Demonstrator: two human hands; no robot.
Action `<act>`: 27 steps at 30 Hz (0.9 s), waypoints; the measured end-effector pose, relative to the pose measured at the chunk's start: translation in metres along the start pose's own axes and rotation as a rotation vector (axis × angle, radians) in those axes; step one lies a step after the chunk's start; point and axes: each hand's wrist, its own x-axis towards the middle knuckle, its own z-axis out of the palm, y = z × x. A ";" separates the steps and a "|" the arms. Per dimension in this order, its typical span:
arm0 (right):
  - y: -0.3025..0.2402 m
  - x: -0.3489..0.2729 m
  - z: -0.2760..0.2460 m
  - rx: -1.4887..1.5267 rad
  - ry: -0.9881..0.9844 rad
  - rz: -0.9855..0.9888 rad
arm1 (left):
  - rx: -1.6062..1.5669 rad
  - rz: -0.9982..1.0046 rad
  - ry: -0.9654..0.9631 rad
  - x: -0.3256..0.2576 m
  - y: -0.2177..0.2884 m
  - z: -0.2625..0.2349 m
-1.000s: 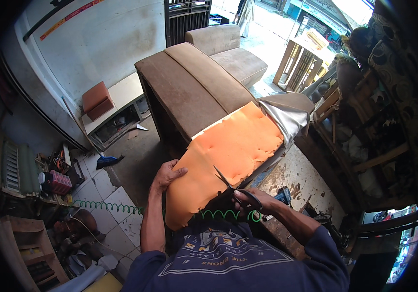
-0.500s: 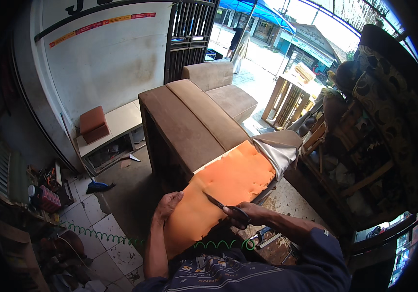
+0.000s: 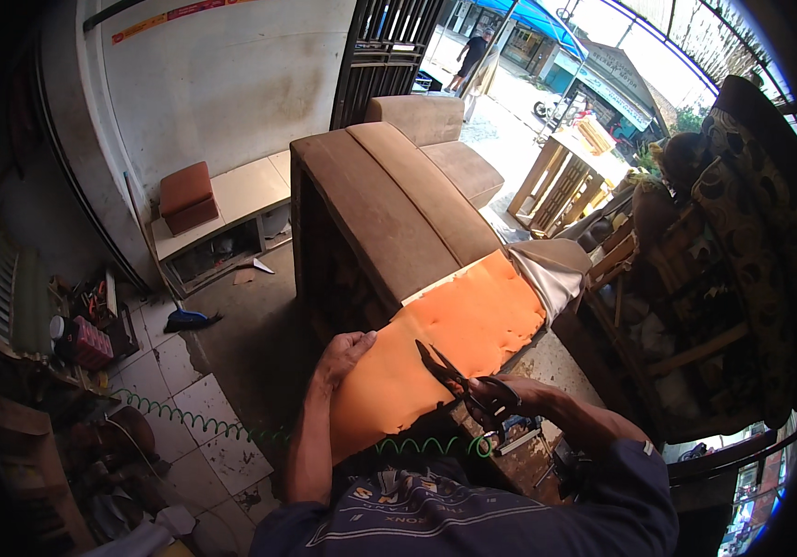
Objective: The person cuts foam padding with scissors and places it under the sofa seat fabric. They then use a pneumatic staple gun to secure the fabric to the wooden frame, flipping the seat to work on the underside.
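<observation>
An orange foam sheet (image 3: 398, 381) with a ragged right edge lies in front of me, its far end on the brown sofa. My left hand (image 3: 347, 357) grips the sheet's left edge, thumb on top and fingers bent around it. My right hand (image 3: 521, 396) holds black scissors (image 3: 449, 373) over the sheet, their tips pointing up and left. The blades are parted a little. Whether they touch the foam I cannot tell.
A brown sofa (image 3: 371, 213) stands beyond the foam, with grey fabric (image 3: 547, 278) bunched at its right. A coiled green hose (image 3: 204, 420) crosses in front of me. Dark furniture frames (image 3: 686, 325) crowd the right. A blue brush (image 3: 190, 320) lies on the floor; a person (image 3: 473, 60) is outside.
The scissors' blades, closed before, have come apart. The whole view has shifted slightly, so the sofa appears farther right. My left hand still grips the foam's edge.
</observation>
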 end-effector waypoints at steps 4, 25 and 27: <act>-0.004 0.009 -0.003 0.008 0.022 -0.043 | -0.001 -0.037 -0.076 0.001 0.002 0.000; 0.001 0.060 0.015 0.204 0.422 -0.499 | 0.047 -0.093 0.047 -0.029 -0.031 -0.105; 0.033 0.047 0.004 0.434 0.660 -0.674 | 0.158 -0.059 0.279 -0.070 -0.053 -0.177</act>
